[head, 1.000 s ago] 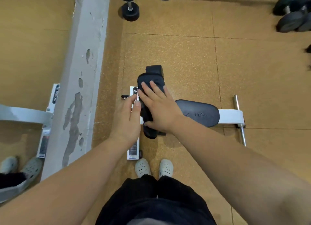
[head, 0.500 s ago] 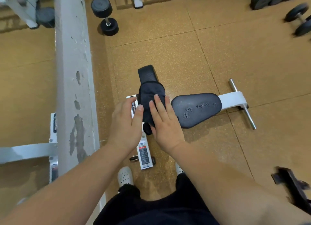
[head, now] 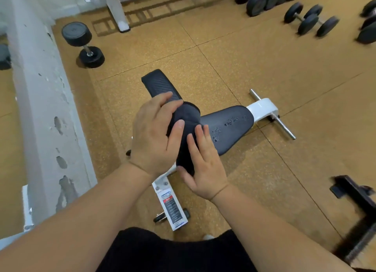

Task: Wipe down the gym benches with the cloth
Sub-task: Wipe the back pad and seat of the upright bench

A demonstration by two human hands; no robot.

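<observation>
A small gym bench stands on the floor below me, with a black back pad point(head: 157, 82), a black seat pad point(head: 231, 127) and a white frame point(head: 262, 108). A dark cloth point(head: 188, 116) lies over the back pad where it meets the seat. My left hand point(head: 154, 135) grips the cloth from the left, fingers over its top and thumb on its front. My right hand point(head: 203, 165) presses straight fingers flat on the cloth's lower part, with the thumb under the dark lower end. Small wet specks show on the seat pad.
A chipped white pillar point(head: 40, 113) runs down the left. One black dumbbell point(head: 83, 44) lies behind the bench, and several more dumbbells point(head: 311, 19) lie at the top right. A white rack leg point(head: 119, 13) stands at the back. Dark equipment point(head: 358, 210) juts in at the lower right.
My left hand has moved off the bench's side onto the cloth and now grips it. My right hand slid lower on the cloth. The view has swung, showing more floor to the right.
</observation>
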